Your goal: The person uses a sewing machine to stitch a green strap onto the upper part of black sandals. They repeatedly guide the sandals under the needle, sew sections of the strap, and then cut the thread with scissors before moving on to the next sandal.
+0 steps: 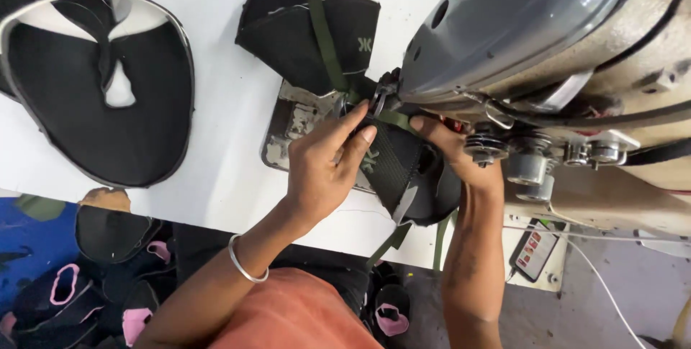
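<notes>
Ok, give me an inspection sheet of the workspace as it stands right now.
Surface: white table, worn metal plate by the needle.
Job's things: black fabric piece with green strap under the sewing machine.
Clutter: large black padded panel on the table; black and pink pieces below it.
Grippers: left hand and right hand press the piece.
Cables: white cable near the control box.
Surroundings: grey floor.

place: sewing workshop | cues: industrial sewing machine, white worktable, cut fabric pieces
</notes>
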